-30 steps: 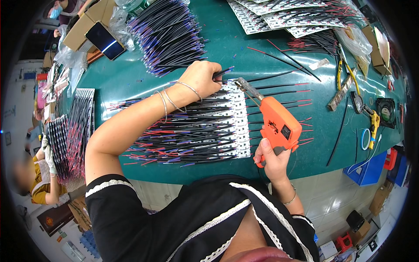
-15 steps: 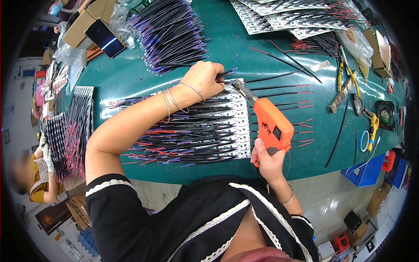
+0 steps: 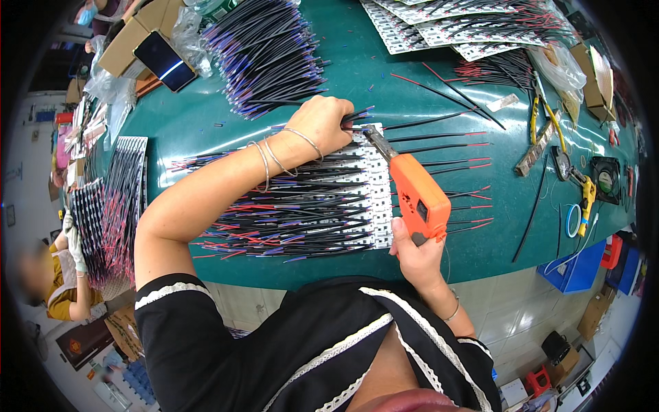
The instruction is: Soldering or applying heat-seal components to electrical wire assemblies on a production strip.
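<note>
My left hand [image 3: 322, 125] is closed on short black wires [image 3: 358, 116] with blue ends, over the upper edge of a white circuit board [image 3: 377, 206] covered in rows of black wires with red and blue ends. My right hand [image 3: 415, 254] grips an orange gun-shaped tool [image 3: 420, 192], whose metal nose reaches up to the board's upper edge beside my left fingers, where the wire ends are too small to make out. More wires with red tips stick out to the right of the board.
Wire bundles [image 3: 264, 55], a phone [image 3: 165, 60] and stacked boards [image 3: 398, 31] lie at the back of the green table [image 3: 288, 275]. Pliers [image 3: 549, 117], a yellow glue gun [image 3: 587, 206] and a fan [image 3: 605, 178] are at right. A gloved co-worker [image 3: 68, 288] handles boards at left.
My right hand and the orange tool have shifted slightly left, and the tool stands more upright. My left hand is a little further right than a second ago, still on the wires.
</note>
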Demonstrator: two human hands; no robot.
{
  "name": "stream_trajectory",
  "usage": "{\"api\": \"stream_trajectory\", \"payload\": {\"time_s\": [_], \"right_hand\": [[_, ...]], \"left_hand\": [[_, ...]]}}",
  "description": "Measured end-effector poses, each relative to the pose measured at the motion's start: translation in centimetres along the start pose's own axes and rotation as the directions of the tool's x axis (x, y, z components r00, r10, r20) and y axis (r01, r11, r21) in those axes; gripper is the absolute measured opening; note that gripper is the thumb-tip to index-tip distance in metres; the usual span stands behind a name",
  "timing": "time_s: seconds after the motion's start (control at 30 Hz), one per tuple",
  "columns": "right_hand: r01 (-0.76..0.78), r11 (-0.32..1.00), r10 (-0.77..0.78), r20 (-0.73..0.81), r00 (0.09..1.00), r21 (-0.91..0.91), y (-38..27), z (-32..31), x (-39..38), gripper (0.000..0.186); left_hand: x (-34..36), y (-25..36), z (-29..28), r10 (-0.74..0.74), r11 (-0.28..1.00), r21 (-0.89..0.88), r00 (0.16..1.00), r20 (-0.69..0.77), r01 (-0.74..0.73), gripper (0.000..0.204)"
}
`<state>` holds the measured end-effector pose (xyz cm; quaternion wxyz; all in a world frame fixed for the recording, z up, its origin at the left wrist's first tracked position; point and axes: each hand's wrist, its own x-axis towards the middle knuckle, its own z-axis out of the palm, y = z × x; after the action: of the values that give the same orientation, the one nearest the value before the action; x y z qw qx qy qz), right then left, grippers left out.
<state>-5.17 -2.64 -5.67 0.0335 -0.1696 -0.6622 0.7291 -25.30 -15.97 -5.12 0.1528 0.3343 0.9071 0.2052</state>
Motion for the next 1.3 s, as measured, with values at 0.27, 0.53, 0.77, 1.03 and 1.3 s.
{"api": "stream_trajectory", "payload": {"time_s": [0.27, 0.53, 0.77, 1.03, 1.3], "right_hand": [[-0.019, 0.987, 0.028, -0.054, 0.998, 0.162, -0.4, -0.8, -0.3, 0.015], [-0.031, 0.990, 0.031, -0.001, 1.000, 0.140, -0.2, -0.5, -0.1, 0.014], [-0.060, 0.995, 0.058, 0.031, 0.998, 0.080, 0.1, -0.3, 0.0, 0.015], [0.043, 0.997, -0.045, -0.026, 0.999, -0.061, 0.7, 0.1, -0.1, 0.019], [-0.028, 0.994, 0.028, -0.003, 1.000, 0.103, -0.3, -0.5, -0.5, 0.016]], "left_hand": [[0.1, 0.0, -0.1, 0.003, 1.000, -0.004, 0.999, 0.032, -0.003, 0.016], [0.0, -0.2, 0.0, -0.006, 1.000, -0.014, 1.000, 0.029, 0.006, 0.016], [0.0, 0.0, -0.1, -0.006, 1.000, -0.015, 0.999, 0.048, 0.007, 0.015], [0.0, 0.0, 0.0, -0.005, 1.000, 0.007, 0.999, 0.035, 0.004, 0.016], [0.1, -0.1, 0.0, -0.009, 1.000, 0.008, 0.999, 0.033, 0.008, 0.018]]}}
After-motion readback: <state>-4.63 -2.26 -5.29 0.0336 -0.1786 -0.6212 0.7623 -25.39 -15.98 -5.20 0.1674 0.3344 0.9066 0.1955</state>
